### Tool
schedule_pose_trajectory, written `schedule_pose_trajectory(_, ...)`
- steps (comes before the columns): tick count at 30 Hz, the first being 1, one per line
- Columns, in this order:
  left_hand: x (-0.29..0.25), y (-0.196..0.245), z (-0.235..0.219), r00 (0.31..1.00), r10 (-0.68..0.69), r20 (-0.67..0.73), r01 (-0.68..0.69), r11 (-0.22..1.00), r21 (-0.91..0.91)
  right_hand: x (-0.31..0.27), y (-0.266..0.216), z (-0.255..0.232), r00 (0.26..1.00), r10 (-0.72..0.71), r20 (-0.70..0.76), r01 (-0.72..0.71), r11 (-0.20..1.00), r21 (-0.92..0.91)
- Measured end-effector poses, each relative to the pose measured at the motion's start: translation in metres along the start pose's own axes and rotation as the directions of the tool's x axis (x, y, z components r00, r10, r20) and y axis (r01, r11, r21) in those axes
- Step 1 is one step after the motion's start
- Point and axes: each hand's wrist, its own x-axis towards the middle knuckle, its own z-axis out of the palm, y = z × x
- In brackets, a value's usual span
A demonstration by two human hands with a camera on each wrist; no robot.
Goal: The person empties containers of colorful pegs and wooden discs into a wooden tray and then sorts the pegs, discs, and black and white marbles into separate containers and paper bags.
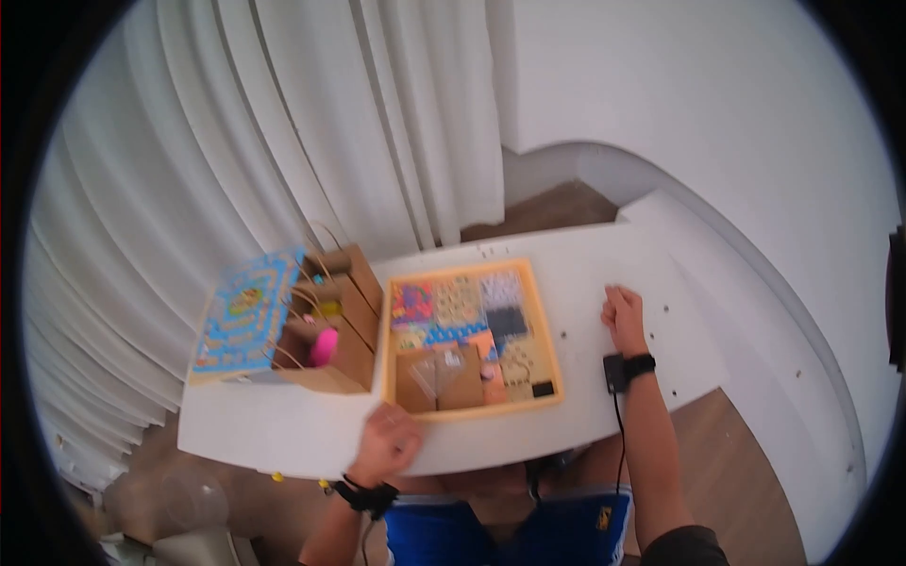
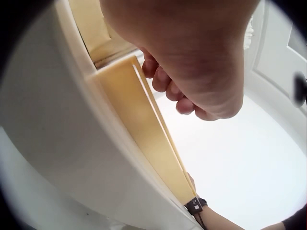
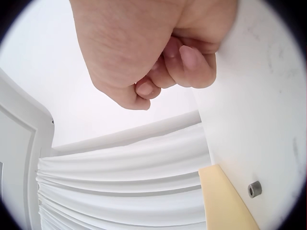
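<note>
My left hand [image 1: 389, 441] [image 2: 187, 52] is at the near left corner of a shallow wooden tray [image 1: 552, 363] [image 2: 139, 120], its fingers loosely curled with nothing held; whether it touches the rim I cannot tell. To the right of the tray, my right hand [image 1: 625, 319] [image 3: 139, 43] rests on the white table, fingers loosely curled, holding nothing. Inside the tray lie patterned squares [image 1: 457, 300], a brown cardboard piece [image 1: 464, 389] with a clear triangle on it, and a small black piece [image 1: 543, 389].
Left of the tray stand brown paper bags [image 1: 344, 363] with handles, a pink item [image 1: 324, 347] in one. A blue patterned board [image 1: 241, 316] leans beside them. White curtains [image 1: 377, 123] hang behind the table [image 1: 595, 264]. A small metal fitting [image 3: 254, 189] sits on the tabletop.
</note>
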Motion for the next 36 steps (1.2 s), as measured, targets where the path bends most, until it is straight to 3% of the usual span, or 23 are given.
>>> schedule_pose_trajectory(1, -0.009, -0.012, -0.002, 0.997, -0.041, -0.064, 0.038, 0.998, -0.04, 0.002, 0.003, -0.002, 1.0, -0.01, 0.006, 0.01, 1.0, 0.01)
schedule_pose_trajectory(3, -0.023, -0.021, -0.006, 0.95, -0.267, -0.165, 0.247, 0.96, -0.133, 0.002, 0.002, -0.002, 1.0, -0.006, 0.015, 0.006, 1.0, 0.017)
schedule_pose_trajectory(4, -0.033, -0.031, -0.007, 0.933, -0.297, -0.204, 0.271, 0.952, -0.144, 0.002, 0.001, -0.001, 1.0, 0.003, 0.02, -0.003, 0.999, 0.04)
schedule_pose_trajectory(9, -0.045, -0.036, -0.023, 0.843, -0.537, -0.025, 0.513, 0.818, -0.262, 0.006, 0.003, -0.003, 1.0, 0.02, 0.01, -0.02, 0.999, 0.043)
schedule_pose_trajectory(15, -0.051, -0.048, -0.027, 0.797, -0.603, 0.046, 0.576, 0.734, -0.36, 0.004, 0.0, -0.001, 1.0, -0.006, 0.01, 0.006, 0.999, 0.041)
schedule_pose_trajectory(23, -0.053, -0.051, -0.021, 0.83, -0.553, 0.067, 0.548, 0.788, -0.281, 0.001, -0.017, -0.007, 0.986, 0.097, 0.136, -0.106, 0.992, 0.066)
schedule_pose_trajectory(25, -0.052, -0.048, -0.021, 0.828, -0.554, 0.09, 0.556, 0.788, -0.264, -0.004, -0.021, -0.011, 0.963, 0.199, 0.181, -0.202, 0.979, -0.002)
schedule_pose_trajectory(30, -0.049, -0.045, -0.016, 0.824, -0.559, 0.094, 0.566, 0.804, -0.181, -0.013, -0.031, -0.024, 0.928, 0.237, 0.289, -0.215, 0.971, -0.105)
schedule_pose_trajectory(32, -0.047, -0.043, -0.016, 0.814, -0.575, 0.089, 0.581, 0.803, -0.132, -0.019, -0.042, -0.028, 0.897, 0.287, 0.337, -0.216, 0.949, -0.232)
schedule_pose_trajectory(34, -0.048, -0.043, -0.014, 0.827, -0.558, 0.064, 0.561, 0.819, -0.121, -0.04, -0.064, -0.04, 0.882, 0.292, 0.37, -0.108, 0.889, -0.444)
schedule_pose_trajectory(35, -0.049, -0.042, -0.014, 0.825, -0.563, 0.041, 0.564, 0.819, -0.103, -0.049, -0.07, -0.059, 0.869, 0.248, 0.429, -0.006, 0.871, -0.491)
schedule_pose_trajectory(36, -0.05, -0.041, -0.014, 0.822, -0.566, 0.06, 0.569, 0.816, -0.103, -0.064, -0.074, -0.081, 0.877, 0.228, 0.423, 0.005, 0.876, -0.482)
